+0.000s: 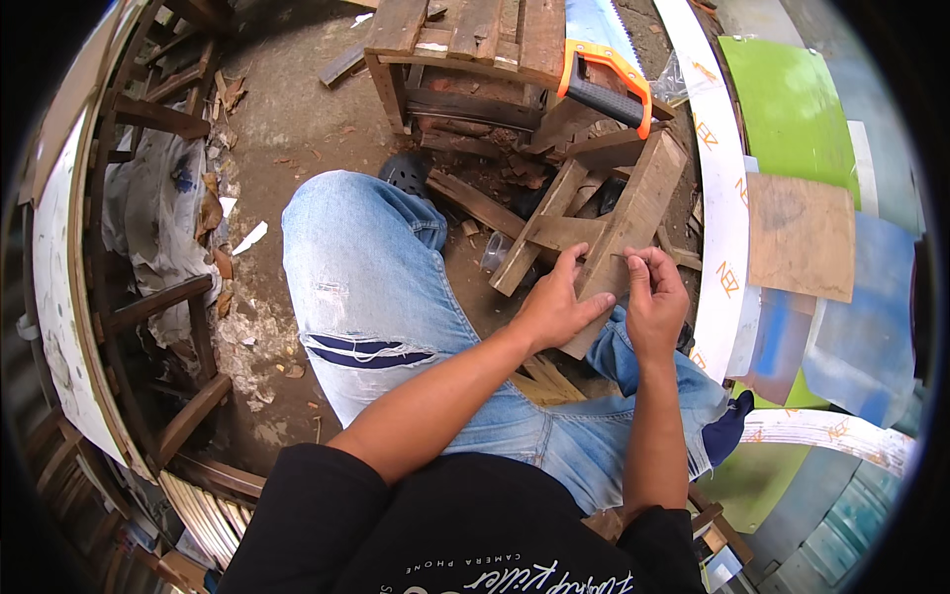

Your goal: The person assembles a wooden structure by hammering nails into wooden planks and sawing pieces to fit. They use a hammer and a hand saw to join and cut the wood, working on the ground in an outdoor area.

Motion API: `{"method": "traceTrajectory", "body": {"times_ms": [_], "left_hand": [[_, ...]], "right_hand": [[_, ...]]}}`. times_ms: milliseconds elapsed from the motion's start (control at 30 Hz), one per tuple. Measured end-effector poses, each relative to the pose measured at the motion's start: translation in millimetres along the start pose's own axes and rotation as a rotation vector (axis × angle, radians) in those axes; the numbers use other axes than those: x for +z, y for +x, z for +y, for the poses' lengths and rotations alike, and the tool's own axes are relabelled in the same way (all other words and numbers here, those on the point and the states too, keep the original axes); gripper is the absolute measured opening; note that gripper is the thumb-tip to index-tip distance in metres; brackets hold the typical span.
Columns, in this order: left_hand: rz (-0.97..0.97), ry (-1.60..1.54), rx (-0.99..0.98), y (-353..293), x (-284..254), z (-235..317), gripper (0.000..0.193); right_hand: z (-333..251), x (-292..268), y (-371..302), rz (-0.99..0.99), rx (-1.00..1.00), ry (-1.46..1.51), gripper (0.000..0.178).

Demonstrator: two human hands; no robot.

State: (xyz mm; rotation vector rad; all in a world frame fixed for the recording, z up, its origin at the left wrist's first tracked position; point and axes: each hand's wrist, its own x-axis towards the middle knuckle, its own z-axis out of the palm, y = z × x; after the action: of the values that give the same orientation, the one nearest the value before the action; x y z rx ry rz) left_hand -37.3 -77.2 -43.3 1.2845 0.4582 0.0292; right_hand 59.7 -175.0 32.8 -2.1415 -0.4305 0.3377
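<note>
A brown wooden frame of nailed-together boards [641, 203] leans between my knees, its near end by my lap. My left hand [556, 305] grips the wide board's left edge, thumb lying across its face, the other fingers partly hidden. My right hand [655, 295] is closed in a pinch at the board's right side. A thin dark bit shows at its fingertips, too small to name. Beyond the frame, a handsaw [606, 87] with an orange and black handle rests on a slatted wooden stool [465, 69].
A white curved strip [714, 178] runs down the right, beside green sheeting [792, 109] and a plywood piece [802, 236]. Dark wooden framing [148, 114] stands at the left, with crumpled pale cloth [163, 213] behind it. Scraps and dry leaves litter the floor.
</note>
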Motion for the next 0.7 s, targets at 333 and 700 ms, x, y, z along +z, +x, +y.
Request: {"method": "traceTrajectory", "body": {"times_ms": [333, 700], "left_hand": [[0.003, -0.091, -0.024, 0.5, -0.3, -2.4, 0.087], [0.002, -0.117, -0.028, -0.4, -1.2, 0.1, 0.089]], "right_hand": [[0.8, 1.0, 1.2, 0.002, -0.025, -0.026, 0.012], [-3.9, 0.2, 0.0, -0.004, -0.041, -0.071, 0.012]]}}
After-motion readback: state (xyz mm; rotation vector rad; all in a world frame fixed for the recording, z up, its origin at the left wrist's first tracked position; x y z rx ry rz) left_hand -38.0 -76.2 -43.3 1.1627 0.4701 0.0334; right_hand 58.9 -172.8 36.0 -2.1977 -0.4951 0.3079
